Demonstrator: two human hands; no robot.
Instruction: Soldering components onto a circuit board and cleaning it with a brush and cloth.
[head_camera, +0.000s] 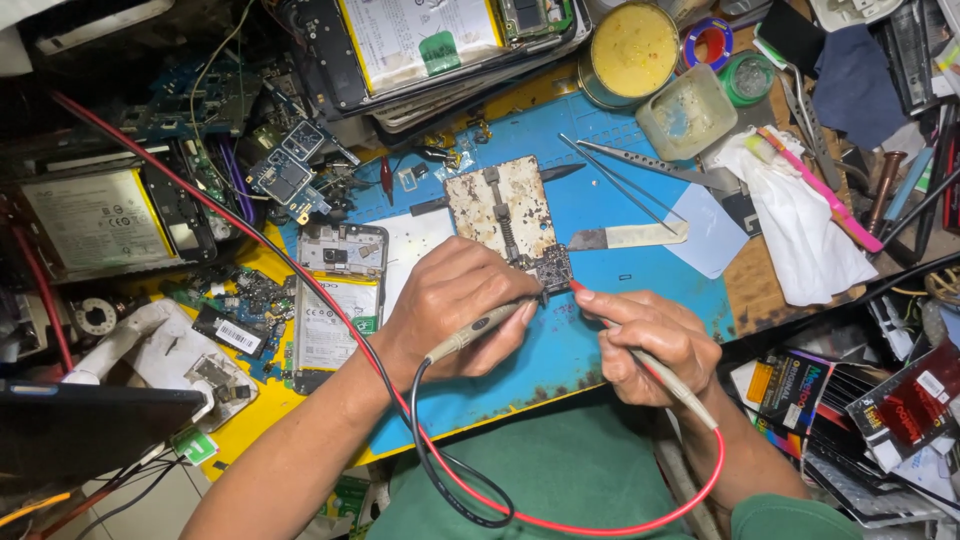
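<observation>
Left hand (455, 300) pinches a grey black-leaded probe (480, 330), right hand (650, 340) pinches a red-leaded probe (640, 350); both tips touch the small dark circuit board (552, 268) clamped at the worn metal holder's (500, 205) lower-right corner. Probing underway; board remains uninstalled.

Bare blue mat (600, 215) right of fixture plate (500, 205); tweezers (640, 160), opened phone (338, 300) flank it; clutter rings edges.

bench (255, 400) | blue mat (560, 350) | on it: tweezers (640, 160), opened phone (335, 300), white cloth (800, 230)
</observation>
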